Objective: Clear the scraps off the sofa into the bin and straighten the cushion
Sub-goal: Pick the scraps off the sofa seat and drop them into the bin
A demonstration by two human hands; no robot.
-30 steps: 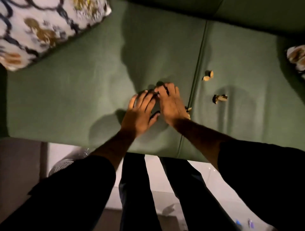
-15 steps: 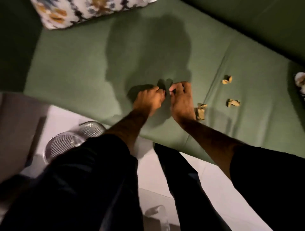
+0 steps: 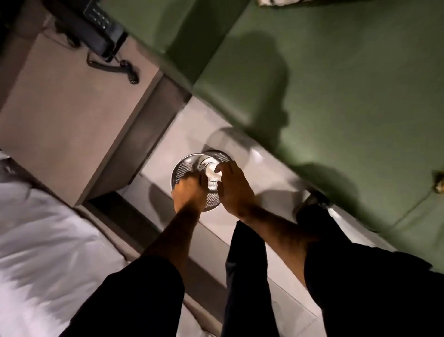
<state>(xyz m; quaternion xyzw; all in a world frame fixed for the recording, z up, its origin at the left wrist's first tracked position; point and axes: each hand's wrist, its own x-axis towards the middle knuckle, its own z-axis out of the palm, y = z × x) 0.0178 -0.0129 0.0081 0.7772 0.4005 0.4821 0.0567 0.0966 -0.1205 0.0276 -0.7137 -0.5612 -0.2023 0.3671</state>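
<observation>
Bin (image 3: 189,166): round metal mesh, standing on the pale tiled floor (image 3: 168,154) just beside the sofa's front edge; something pale shows at its bottom.
Left hand (image 3: 188,190): over the bin's near rim, fingers curled into a loose fist; cannot tell whether anything is held.
Right hand (image 3: 234,190): over the bin's right side, fingers (image 3: 222,169) spread and loosened, nothing seen in them.
Sofa (image 3: 336,96): green, filling the upper right; seat creased, crossed by the shadows of arms and head.
Scraps (image 3: 438,179): one small tan cluster on the seat at the far right edge, well apart from the bin.
Cushion (image 3: 276,2): only a patterned corner at the top edge, lying on the sofa.
Surface (image 3: 64,115): beige cabinet top left of the sofa, carrying a black telephone (image 3: 101,31) with its coiled cord trailing.
Bed (image 3: 36,240): white bedding at lower left, blurred.
Clothing: dark sleeves and dark trousers in the foreground.
</observation>
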